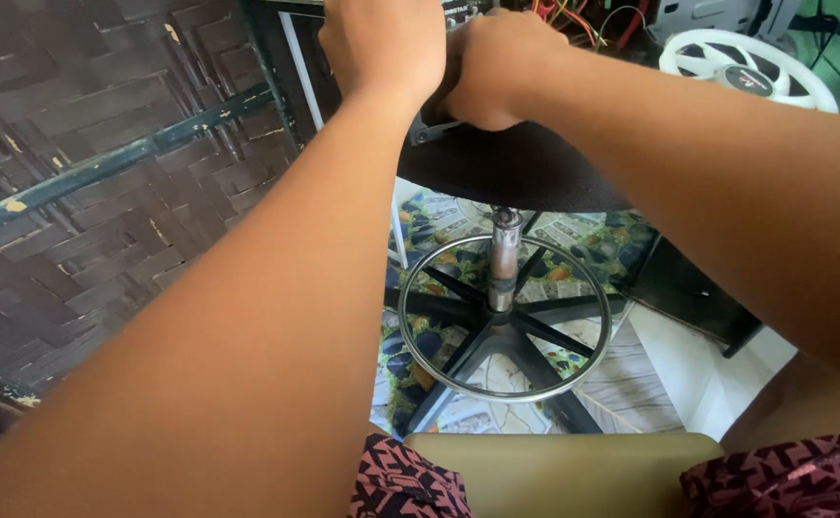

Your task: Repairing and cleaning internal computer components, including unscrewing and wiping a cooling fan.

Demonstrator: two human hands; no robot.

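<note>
- The left hand (382, 43) reaches to the top edge of the view, fingers curled down over something at the far side of a black stool seat (506, 173); what they hold cannot be told.
- The right hand (501, 67) is bunched in a fist just beside it, touching a dark part (430, 125) at the seat's edge; its grip is hidden.
- Under the seat stand a chrome post (504, 254), a round metal foot ring (573, 384) and black spoked legs (449, 307).
- A white fan (746, 67) lies at upper right, coloured wires (583, 19) beside it.
- A woven dark panel (104, 192) fills the left.
</note>
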